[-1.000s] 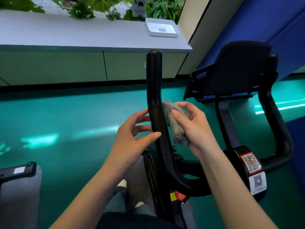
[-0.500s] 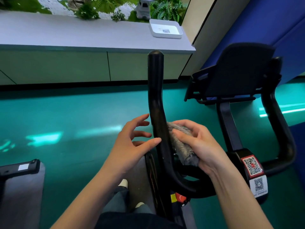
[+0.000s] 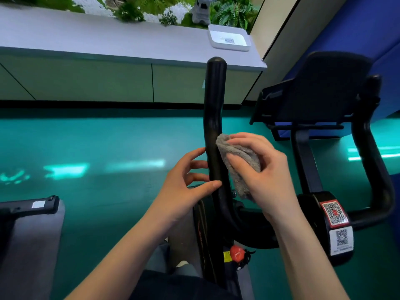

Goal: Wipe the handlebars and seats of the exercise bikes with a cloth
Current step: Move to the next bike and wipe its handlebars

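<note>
A teal floor and a long grey worktop frame a black exercise bike, whose left handlebar rises upright at centre. The person's right hand is closed around a bunched grey cloth, pressing it against the bar's right side. The left hand is half open, thumb and fingertips touching the bar's left side. A small white tray sits on the worktop.
</note>
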### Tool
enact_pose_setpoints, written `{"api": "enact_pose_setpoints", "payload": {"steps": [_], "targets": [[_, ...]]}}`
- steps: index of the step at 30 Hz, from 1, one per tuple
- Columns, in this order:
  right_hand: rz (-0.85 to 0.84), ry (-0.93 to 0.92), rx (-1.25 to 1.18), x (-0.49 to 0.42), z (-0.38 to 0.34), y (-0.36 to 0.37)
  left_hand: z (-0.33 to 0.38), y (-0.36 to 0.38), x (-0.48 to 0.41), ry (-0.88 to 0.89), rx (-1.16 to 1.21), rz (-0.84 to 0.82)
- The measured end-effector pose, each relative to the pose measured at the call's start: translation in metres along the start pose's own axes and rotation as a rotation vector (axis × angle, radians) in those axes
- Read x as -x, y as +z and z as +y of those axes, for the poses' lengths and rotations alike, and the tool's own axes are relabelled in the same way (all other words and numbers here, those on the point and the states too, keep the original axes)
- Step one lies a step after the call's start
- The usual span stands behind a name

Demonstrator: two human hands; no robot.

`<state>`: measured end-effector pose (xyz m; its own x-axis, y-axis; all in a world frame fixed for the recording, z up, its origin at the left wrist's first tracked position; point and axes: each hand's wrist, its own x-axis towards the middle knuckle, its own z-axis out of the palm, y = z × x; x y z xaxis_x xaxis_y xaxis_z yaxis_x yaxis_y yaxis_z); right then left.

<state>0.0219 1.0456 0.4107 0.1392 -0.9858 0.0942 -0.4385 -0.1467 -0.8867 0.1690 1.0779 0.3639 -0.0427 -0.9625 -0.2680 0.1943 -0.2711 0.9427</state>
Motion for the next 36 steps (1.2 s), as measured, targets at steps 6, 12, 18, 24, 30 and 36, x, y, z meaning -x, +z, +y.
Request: {"api": "enact_pose_setpoints", "payload": {"steps": [6,12,18,24,30,36], "targets": [[-0.093,-0.033,0.104,0.014,-0.006,-0.004,-0.003,-0.002,-0.003,0.003,0.014,-0.022],[-0.104,-0.113,0.212,-0.014,-0.016,0.004,-0.007,0.004,0.002,0.01,0.048,0.049],[-0.325,-0.172,0.216,-0.01,-0.006,-0.014,-0.017,0.023,0.016,0.027,0.132,0.211],[-0.385,-0.383,0.322,-0.048,-0.034,-0.003,-0.031,0.045,0.036,0.062,0.168,0.393],[-0.768,-0.466,0.673,-0.051,-0.041,0.013,-0.032,0.053,0.044,0.092,0.146,0.441],[-0.769,-0.579,0.673,-0.051,-0.047,0.013,-0.043,0.063,0.05,0.083,0.111,0.485]]}}
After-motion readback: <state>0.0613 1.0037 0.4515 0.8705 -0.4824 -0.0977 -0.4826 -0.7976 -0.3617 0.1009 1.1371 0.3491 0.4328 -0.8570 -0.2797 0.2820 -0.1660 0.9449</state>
